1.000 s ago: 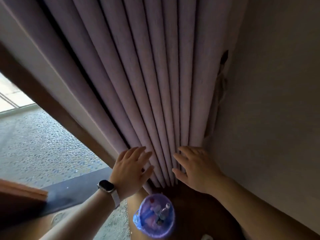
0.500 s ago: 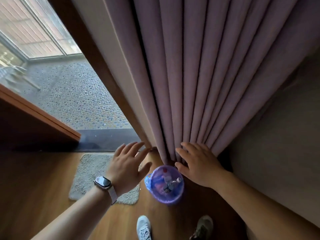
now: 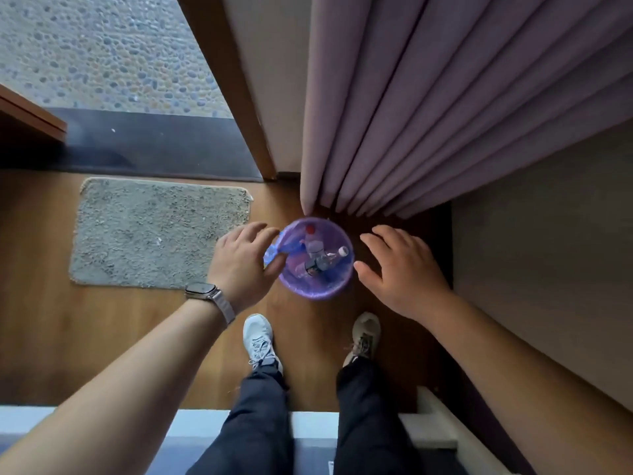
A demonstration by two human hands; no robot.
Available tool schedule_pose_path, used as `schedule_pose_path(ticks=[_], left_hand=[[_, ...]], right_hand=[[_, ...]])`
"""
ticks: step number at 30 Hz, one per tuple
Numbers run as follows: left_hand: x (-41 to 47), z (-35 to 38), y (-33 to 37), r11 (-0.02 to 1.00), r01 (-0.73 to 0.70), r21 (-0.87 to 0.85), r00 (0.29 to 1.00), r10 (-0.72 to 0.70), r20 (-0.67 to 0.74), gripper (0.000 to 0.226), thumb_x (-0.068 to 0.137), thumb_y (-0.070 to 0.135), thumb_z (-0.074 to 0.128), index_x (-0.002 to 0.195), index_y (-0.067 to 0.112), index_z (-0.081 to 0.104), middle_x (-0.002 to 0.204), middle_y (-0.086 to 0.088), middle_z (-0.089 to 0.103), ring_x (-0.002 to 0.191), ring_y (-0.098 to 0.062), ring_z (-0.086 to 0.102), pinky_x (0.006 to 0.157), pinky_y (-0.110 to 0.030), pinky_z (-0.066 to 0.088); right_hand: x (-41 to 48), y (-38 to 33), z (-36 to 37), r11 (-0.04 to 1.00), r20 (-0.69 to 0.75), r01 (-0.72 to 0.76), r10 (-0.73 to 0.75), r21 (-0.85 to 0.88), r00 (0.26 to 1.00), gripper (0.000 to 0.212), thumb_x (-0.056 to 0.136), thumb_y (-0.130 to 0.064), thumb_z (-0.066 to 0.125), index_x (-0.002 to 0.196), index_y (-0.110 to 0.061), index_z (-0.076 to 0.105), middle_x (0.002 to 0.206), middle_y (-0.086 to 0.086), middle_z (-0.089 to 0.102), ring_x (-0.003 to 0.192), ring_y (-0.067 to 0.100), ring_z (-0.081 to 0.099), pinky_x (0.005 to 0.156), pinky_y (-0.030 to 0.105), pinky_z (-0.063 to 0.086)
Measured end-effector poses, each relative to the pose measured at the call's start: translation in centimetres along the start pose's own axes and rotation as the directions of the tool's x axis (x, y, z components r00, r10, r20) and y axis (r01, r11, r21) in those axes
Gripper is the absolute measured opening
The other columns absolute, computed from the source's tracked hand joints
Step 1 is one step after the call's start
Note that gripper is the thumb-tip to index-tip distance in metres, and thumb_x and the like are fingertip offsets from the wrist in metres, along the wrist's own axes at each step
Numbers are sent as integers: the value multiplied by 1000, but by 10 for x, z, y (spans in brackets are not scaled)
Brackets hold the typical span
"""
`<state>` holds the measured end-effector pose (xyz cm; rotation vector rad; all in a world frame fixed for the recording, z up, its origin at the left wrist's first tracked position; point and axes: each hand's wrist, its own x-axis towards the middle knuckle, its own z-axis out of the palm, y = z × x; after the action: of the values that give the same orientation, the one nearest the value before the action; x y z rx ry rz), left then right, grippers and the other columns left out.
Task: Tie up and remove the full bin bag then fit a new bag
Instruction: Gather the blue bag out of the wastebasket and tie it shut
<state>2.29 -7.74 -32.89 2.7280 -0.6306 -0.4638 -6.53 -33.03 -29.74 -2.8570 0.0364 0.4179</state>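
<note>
Head view: both grips released, left hand [image 3: 245, 265], right hand [image 3: 404, 272] flanking bin bag [image 3: 325, 290]; curtain [image 3: 394, 114] just behind, mat [image 3: 157, 231] left.

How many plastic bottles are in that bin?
2: a red-capped bottle at the far side of the bin, a white-capped bottle leaning toward its right. More may be hidden underneath.

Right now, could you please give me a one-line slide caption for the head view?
Left hand and right hand open above a bin whose purple bag holds plastic bottles.
</note>
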Motion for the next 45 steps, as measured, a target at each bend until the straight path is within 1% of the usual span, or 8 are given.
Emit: schedule_pose_path(ticks=[16,23,28,30,34,38,41,45], left_hand=[[43,280,-97,962,233,-141,968,-216,126,56,82,48,52,125,12,59,127,-13,57,116,-35,54,97,-49,45],[53,350,-162,940,297,-169,944,-261,202,61,86,27,69,138,12,42,134,-16,51,119,-30,53,102,-41,40],[51,373,-184,914,230,-333,964,-168,204,62,85,26,69,126,57,34,121,9,52,96,2,55,77,-25,45],[51,378,-189,907,225,-355,967,-164,193,61,86,22,68,118,62,34,119,11,53,94,4,54,76,-26,44],[51,393,-201,926,232,-296,967,-187,174,44,86,24,68,126,30,49,117,3,58,100,-17,59,87,-36,46],[53,405,-208,943,191,-271,982,-182,60,30,86,23,69,115,18,59,105,2,55,81,-16,59,80,-32,46],[50,408,-213,950,170,-261,981,-187,-44,9,90,24,65,97,25,62,93,2,56,71,-13,57,76,-31,50],[41,405,-217,944,174,-280,969,-215,-124,18,92,31,60,81,44,53,85,20,51,71,12,53,67,-7,42]], right_hand=[[56,124,284,978,93,-159,147,138,985,49,91,-44,51,131,-17,48,130,6,51,116,25,50,83,28,36],[53,151,390,947,183,-255,221,194,958,56,88,-46,54,138,-29,34,141,-1,42,127,22,44,85,29,35],[56,152,437,892,292,-356,275,279,916,67,84,-46,60,141,-27,31,144,1,41,128,23,44,92,36,41],[57,149,448,861,313,-394,296,320,902,61,82,-45,64,134,-25,39,137,1,46,123,22,48,88,35,45],[59,145,467,841,293,-398,301,368,907,48,77,-45,70,116,-25,51,117,0,55,106,18,55,77,29,39],[69,144,489,777,248,-420,341,468,907,46,74,-38,77,111,-16,60,99,1,60,94,23,62,73,30,45],[75,142,502,649,242,-409,335,641,911,34,77,-24,77,107,-14,63,99,6,70,92,22,68,79,42,57],[74,141,511,676,124,-366,379,640,917,14,82,-24,69,93,-17,65,85,4,70,79,21,68,71,42,58]])
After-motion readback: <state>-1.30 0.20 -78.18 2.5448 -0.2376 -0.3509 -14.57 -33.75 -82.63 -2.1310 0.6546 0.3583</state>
